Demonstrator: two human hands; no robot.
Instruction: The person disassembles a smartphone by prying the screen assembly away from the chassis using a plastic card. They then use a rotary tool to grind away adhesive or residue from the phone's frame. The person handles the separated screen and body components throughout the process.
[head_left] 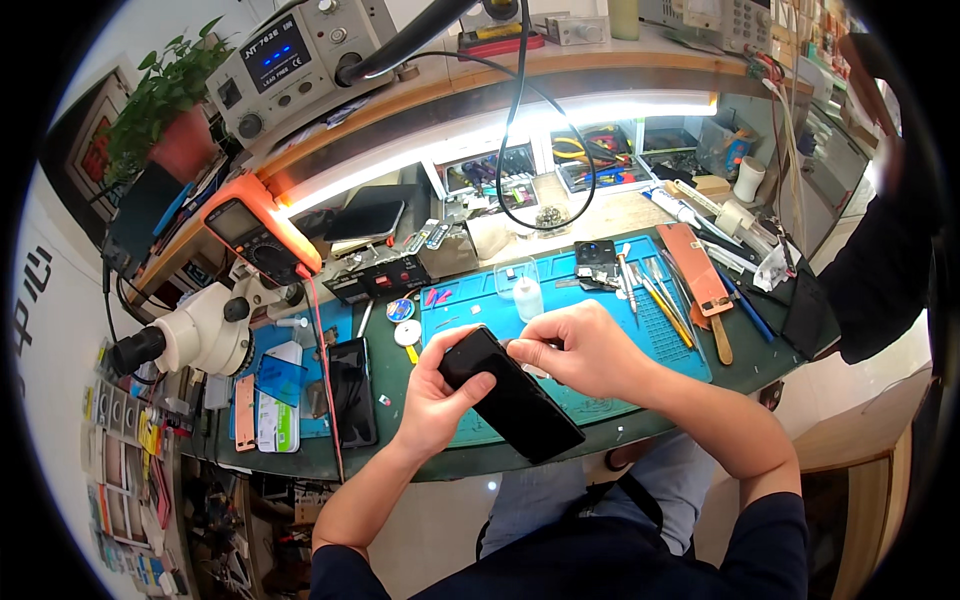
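Observation:
A black smartphone is tilted above the near edge of the blue repair mat. My left hand is wrapped round its upper end, thumb across the dark screen. Against the phone's upper right edge, my right hand is closed in a pinch. Whatever lies between those fingertips is too small to make out. Just beyond the hands stands a translucent plastic bottle. A dark phone part with a camera block lies farther back on the mat.
Tweezers and screwdrivers lie at right beside a brown phone cover. At left are a microscope, an orange multimeter with a red lead, and another phone. A black cable hangs over the bench.

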